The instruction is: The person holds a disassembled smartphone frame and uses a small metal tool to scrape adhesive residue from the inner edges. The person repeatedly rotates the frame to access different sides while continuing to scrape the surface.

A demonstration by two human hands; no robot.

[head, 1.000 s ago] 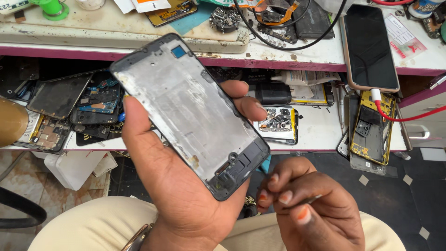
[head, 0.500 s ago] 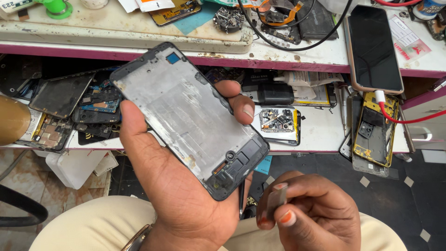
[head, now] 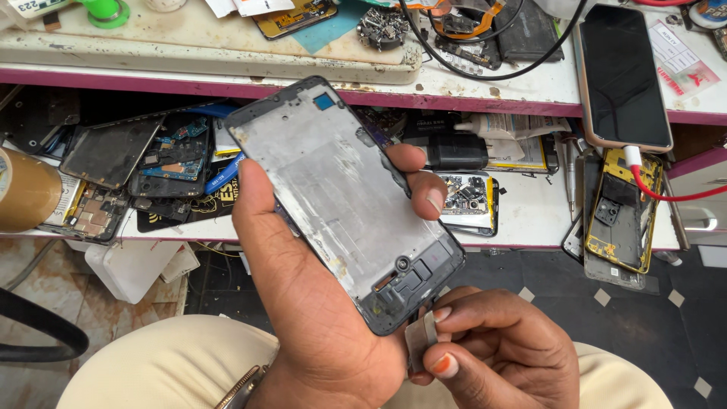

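Starting on the far left, outside the grip, there's a roll of brown tape (head: 26, 189) and a pile of stripped phone boards (head: 163, 155) on the lower shelf — none of that has budged in the last second.

The left hand (head: 318, 303) is wrapped around a bare phone frame (head: 344, 201), thumb along its left edge, fingertips curling over the right edge, palm under the back. Grey metal side faces up, the dark bottom end with its small cutouts points toward the lap. Compared with a second ago the frame sits a touch more upright and closer to the camera, but the hold itself looks the same.

Right below the frame's lower end is where things changed. The right hand (head: 500, 352) was a loose fist with nothing clearly showing; now a small grey strip (head: 419, 337) is pinched between thumb and forefinger, standing up and almost touching the frame's bottom corner. So the strip has come up to that dark end — looks to me like that's the spot being worked on.

Further right, well clear of both hands, a black phone (head: 621, 76) lies on the top shelf with a red cable, and a yellow-framed opened phone (head: 621, 220) below it.
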